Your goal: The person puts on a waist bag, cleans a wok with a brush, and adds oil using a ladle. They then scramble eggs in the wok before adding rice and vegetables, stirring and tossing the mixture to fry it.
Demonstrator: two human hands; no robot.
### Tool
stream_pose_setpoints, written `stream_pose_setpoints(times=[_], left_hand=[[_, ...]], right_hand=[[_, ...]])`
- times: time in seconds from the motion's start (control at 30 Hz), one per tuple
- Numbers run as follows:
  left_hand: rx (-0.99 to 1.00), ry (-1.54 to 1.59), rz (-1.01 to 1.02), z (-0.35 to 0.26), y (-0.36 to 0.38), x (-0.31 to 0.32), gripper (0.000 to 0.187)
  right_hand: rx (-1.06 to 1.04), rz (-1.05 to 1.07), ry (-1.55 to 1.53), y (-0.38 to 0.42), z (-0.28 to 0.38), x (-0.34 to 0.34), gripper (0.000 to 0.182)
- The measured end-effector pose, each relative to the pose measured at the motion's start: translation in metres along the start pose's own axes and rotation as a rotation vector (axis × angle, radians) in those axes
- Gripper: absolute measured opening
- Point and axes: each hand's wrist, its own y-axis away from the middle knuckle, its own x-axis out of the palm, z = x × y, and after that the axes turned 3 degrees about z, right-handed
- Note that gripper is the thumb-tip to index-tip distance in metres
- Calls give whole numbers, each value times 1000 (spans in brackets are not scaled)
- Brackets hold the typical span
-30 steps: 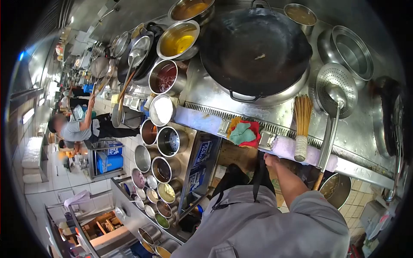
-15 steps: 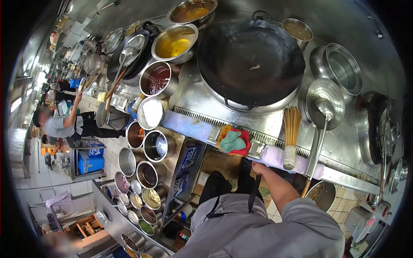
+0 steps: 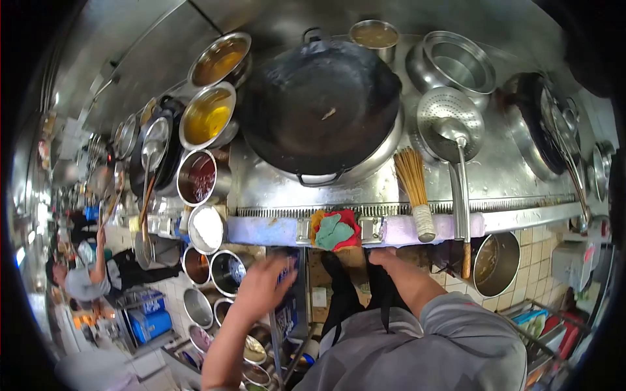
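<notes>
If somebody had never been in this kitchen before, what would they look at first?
Probably the huge black wok, in the top middle of the picture on the stove. Next might be the bright red, green and yellow cloths bunched at the front edge. The bowl of shiny yellow liquid left of the wok stands out too.

Left hand (image 3: pixel 264 287) blurring at fingers, covering part of steel pots — right hand (image 3: pixel 383 257) showing only partly, fingertips hiding; distant shelf items (image 3: pixel 49 140) smearing, too small to tell.
</notes>
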Motion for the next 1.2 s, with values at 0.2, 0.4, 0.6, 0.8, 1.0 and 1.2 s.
stream_pose_setpoints(times=[0.2, 0.4, 0.6, 0.8, 1.0, 1.2], left_hand=[[208, -44, -417, -13, -171, 34, 24], [263, -81, -539, 4, -188, 55, 20], [267, -66, -534, 4, -188, 54, 21], [257, -36, -548, 5, -188, 55, 21], [254, -39, -567, 2, -186, 55, 21], [240, -56, -565, 1, -186, 54, 20]], right_hand=[[-133, -14, 86, -43, -12, 34, 64], [34, 126, -28, -29, 2, 30, 77], [71, 105, 17, -60, 3, 55, 80], [86, 174, -15, -11, 16, 19, 73], [42, 130, 83, -12, 10, 24, 75], [68, 47, 90, -10, 11, 30, 70]])
